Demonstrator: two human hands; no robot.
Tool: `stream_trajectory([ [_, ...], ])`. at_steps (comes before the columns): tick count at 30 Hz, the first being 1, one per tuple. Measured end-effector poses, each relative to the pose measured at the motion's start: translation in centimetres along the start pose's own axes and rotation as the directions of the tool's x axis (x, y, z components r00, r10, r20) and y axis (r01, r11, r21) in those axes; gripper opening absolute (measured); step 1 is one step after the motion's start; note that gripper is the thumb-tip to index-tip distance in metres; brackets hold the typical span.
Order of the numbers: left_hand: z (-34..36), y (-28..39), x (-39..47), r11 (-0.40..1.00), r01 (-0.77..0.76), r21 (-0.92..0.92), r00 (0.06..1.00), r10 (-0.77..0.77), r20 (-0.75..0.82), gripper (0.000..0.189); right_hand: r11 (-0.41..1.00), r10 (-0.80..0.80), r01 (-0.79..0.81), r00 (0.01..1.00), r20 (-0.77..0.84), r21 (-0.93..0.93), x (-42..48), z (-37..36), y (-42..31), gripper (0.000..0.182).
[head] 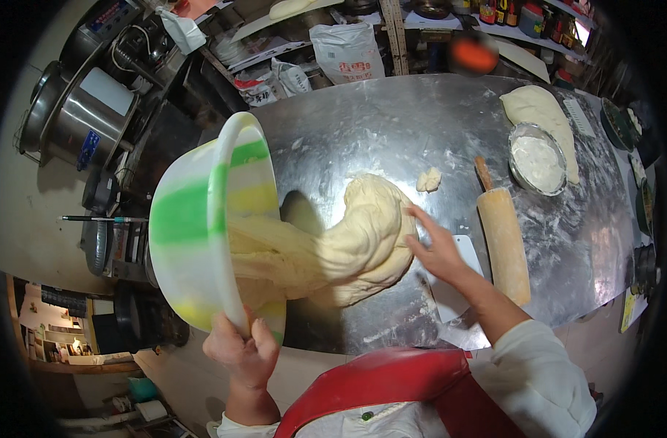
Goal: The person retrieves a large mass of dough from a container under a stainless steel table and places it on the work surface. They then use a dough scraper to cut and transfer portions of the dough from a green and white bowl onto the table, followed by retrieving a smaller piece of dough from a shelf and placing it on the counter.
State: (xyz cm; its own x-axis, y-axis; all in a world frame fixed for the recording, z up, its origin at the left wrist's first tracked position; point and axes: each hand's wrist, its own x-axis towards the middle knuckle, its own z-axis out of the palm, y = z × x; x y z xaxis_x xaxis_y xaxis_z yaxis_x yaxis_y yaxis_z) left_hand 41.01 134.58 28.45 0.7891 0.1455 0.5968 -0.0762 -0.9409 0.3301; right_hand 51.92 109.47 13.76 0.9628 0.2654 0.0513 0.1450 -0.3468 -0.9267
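Note:
My left hand [243,347] grips the rim of a large plastic basin [183,213] with green, yellow and white patches. The basin is tipped on its side at the table's left end. A thick mass of dough [366,235] stretches from inside it onto the steel tabletop [322,126]. At the dough's right edge is my right hand [435,246], fingers apart; whether the fingertips touch it is hard to tell. A small dough scrap [429,179] lies just beyond that hand. Partly under my right forearm rests a white scraper sheet [448,301].
To the right lies a wooden rolling pin [503,246]. A metal bowl of flour [537,161] stands against a larger slab of dough [547,112]. Flour sacks [347,52] and shelves with bottles [497,12] line the far side. A steel pot [92,109] stands at the left.

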Motion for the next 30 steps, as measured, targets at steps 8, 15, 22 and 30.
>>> stream_trajectory([
  [8, -1.2, -2.2, 0.0, 0.995, 0.08, -0.054, 0.99, -0.085, -0.113, 0.01, 0.35, 0.589, -0.552, 0.758, -0.281, -0.757, -9.9, 0.4, 5.8, 0.113],
  [15, -2.0, -3.4, -0.9, 0.992, 0.082, -0.093, 0.987, -0.094, -0.133, 0.014, 0.741, 0.576, -0.649, 0.745, -0.335, -0.169, -10.4, -0.1, 6.8, 0.067],
  [22, -1.8, -3.5, -2.1, 0.997, 0.051, -0.065, 0.996, -0.056, -0.071, 0.016, 0.922, 0.36, -0.294, 0.89, -0.279, 0.253, -2.8, 0.1, -2.8, 0.026],
  [30, -1.9, -3.3, -3.3, 1.0, -0.008, -0.003, 1.0, 0.008, 0.016, 0.015, 0.937, 0.261, -0.288, 0.953, -0.152, -0.198, 11.1, 15.8, -7.8, 0.025],
])
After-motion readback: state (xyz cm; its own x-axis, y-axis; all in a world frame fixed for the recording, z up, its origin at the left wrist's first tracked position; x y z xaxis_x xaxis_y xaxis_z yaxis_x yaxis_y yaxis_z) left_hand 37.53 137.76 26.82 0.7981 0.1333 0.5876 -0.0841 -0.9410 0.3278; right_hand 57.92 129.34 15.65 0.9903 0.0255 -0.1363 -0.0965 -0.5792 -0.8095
